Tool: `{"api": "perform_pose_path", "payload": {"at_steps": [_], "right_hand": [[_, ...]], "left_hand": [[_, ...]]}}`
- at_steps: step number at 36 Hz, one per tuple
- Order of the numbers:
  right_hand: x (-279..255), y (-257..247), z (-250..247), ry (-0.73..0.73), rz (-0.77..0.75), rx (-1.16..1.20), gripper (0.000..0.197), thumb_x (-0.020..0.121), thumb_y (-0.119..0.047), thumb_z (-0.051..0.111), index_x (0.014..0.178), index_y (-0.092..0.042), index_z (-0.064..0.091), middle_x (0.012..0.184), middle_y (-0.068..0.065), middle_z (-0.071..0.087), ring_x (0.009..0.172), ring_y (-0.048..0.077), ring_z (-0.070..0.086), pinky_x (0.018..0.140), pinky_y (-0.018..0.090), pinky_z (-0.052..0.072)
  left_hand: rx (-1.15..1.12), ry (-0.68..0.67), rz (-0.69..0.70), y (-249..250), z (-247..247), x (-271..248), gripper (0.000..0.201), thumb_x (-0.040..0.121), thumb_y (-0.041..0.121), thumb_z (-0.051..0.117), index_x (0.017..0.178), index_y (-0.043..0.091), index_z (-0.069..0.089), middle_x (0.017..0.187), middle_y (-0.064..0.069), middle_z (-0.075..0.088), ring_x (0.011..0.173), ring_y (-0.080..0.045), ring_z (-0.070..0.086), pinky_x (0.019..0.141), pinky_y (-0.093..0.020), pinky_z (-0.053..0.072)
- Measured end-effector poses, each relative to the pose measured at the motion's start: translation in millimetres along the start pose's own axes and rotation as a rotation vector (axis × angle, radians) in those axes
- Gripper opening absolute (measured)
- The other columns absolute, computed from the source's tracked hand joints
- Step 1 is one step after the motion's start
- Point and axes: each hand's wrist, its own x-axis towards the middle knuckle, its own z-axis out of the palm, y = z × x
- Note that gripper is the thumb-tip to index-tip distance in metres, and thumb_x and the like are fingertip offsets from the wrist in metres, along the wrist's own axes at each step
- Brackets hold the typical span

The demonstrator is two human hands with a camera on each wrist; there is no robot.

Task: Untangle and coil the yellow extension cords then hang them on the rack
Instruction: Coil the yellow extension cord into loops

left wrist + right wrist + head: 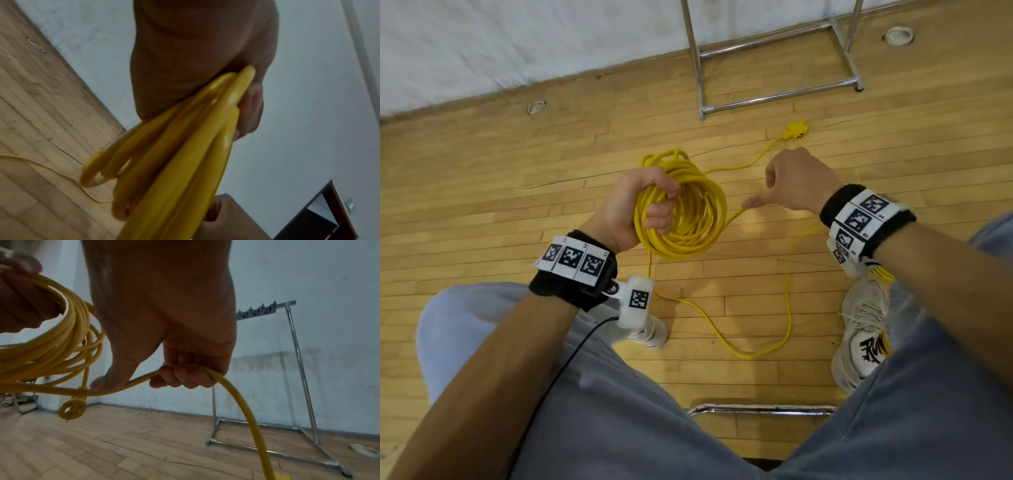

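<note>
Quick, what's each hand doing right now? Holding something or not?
Left hand: closed around the yellow cord coil, holding the loops together.
Right hand: closed around the loose cord strand leading out of the coil.

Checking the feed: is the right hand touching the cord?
Touching. The right wrist view shows the right hand with fingers curled round the cord.

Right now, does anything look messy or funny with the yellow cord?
A little. The left hand grips a neat coil, but the rest of the yellow cord lies on the wooden floor in loose bends near the shoes, its socket end by the rack. Nothing looks broken.
</note>
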Motion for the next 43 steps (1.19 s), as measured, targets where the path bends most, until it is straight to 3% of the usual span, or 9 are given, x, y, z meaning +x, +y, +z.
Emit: {"api": "perform_pose_path", "payload": {"at_steps": [8, 12, 16, 21, 26, 31, 36, 40, 43], "right_hand": [[-3.1, -8.1, 7.9, -0.044, 0.073, -0.23, 0.084, 0.054, -0.096, 0.066, 0.06, -0.014, 0.045, 0.059, 0.001, 0.046, 0.053, 0.02, 0.048, 0.054, 0.032, 0.042], [2.1, -6.9, 0.4, -0.205, 0.142, 0.025, 0.069, 0.066, -0.072, 0.081, 0.056, -0.016, 0.042, 0.054, 0.0, 0.034, 0.056, 0.02, 0.039, 0.057, 0.033, 0.032], [0.9, -4.7, -11.3, -0.412, 0.197, 0.404, 0.044, 0.079, -0.048, 0.085, 0.083, -0.005, 0.074, 0.064, 0.001, 0.05, 0.058, 0.015, 0.04, 0.055, 0.028, 0.034], [-4.1, -10.9, -18.9, -0.646, 0.227, 0.914, 0.027, 0.102, -0.019, 0.06, 0.108, 0.005, 0.071, 0.073, -0.001, 0.057, 0.053, 0.005, 0.036, 0.046, 0.016, 0.031], [-20.2, -24.3, -22.8, -0.627, 0.107, 1.061, 0.037, 0.103, -0.012, 0.054, 0.127, 0.015, 0.061, 0.09, 0.004, 0.071, 0.066, 0.006, 0.053, 0.058, 0.017, 0.045], [-37.7, -38.6, -22.6, -0.638, -0.01, 1.129, 0.033, 0.102, -0.008, 0.054, 0.131, 0.006, 0.063, 0.1, 0.008, 0.064, 0.08, 0.013, 0.058, 0.071, 0.025, 0.05], [-53.5, -59.0, -16.6, -0.575, -0.107, 0.998, 0.032, 0.103, -0.006, 0.051, 0.131, 0.0, 0.063, 0.086, 0.007, 0.064, 0.074, 0.015, 0.057, 0.068, 0.031, 0.046], [-59.5, -77.5, -10.2, -0.44, -0.196, 0.818, 0.032, 0.1, -0.003, 0.052, 0.128, -0.011, 0.065, 0.076, 0.009, 0.057, 0.058, 0.017, 0.051, 0.05, 0.028, 0.041], [-58.0, -89.0, -6.1, -0.308, -0.255, 0.725, 0.02, 0.095, -0.001, 0.052, 0.109, -0.003, 0.065, 0.071, 0.006, 0.052, 0.054, 0.011, 0.047, 0.049, 0.023, 0.038]], "left_hand": [[0.271, 0.023, -0.174, -7.3, 20.4, 6.2, 0.039, 0.091, 0.012, 0.046, 0.053, 0.018, 0.047, 0.043, 0.002, 0.032, 0.035, -0.014, 0.025, 0.045, -0.027, 0.025], [0.352, 0.05, -0.23, -8.8, 22.1, 6.7, 0.038, 0.092, 0.013, 0.05, 0.054, 0.017, 0.048, 0.045, 0.0, 0.034, 0.036, -0.015, 0.026, 0.048, -0.03, 0.022], [0.434, 0.09, -0.272, -16.7, 26.7, 5.0, 0.036, 0.091, 0.011, 0.053, 0.056, 0.014, 0.048, 0.046, -0.002, 0.035, 0.036, -0.017, 0.027, 0.045, -0.025, 0.023], [0.475, 0.18, -0.177, -33.9, 31.6, 2.8, 0.032, 0.086, 0.005, 0.063, 0.057, 0.011, 0.051, 0.05, -0.005, 0.041, 0.041, -0.019, 0.032, 0.042, -0.023, 0.024], [0.371, 0.286, -0.068, -49.7, 37.9, 8.8, 0.038, 0.095, 0.035, 0.067, 0.068, 0.01, 0.057, 0.053, -0.009, 0.048, 0.044, -0.023, 0.04, 0.047, -0.029, 0.035], [0.253, 0.414, 0.017, -52.8, 49.9, 13.0, 0.064, 0.097, 0.07, 0.044, 0.071, 0.014, 0.063, 0.058, -0.008, 0.053, 0.045, -0.021, 0.048, 0.047, -0.027, 0.043], [0.049, 0.445, 0.008, -47.4, 56.0, 17.5, 0.071, 0.098, 0.072, 0.038, 0.067, 0.012, 0.063, 0.059, -0.007, 0.054, 0.05, -0.019, 0.051, 0.051, -0.026, 0.046], [-0.071, 0.421, -0.123, -34.6, 55.5, 19.5, 0.092, 0.091, 0.08, 0.04, 0.094, -0.008, 0.065, 0.088, -0.031, 0.057, 0.083, -0.043, 0.061, 0.081, -0.05, 0.055], [-0.155, 0.452, -0.152, -19.9, 58.6, 20.2, 0.072, 0.099, 0.065, 0.045, 0.098, -0.003, 0.07, 0.093, -0.022, 0.071, 0.088, -0.033, 0.071, 0.085, -0.046, 0.059]]}}
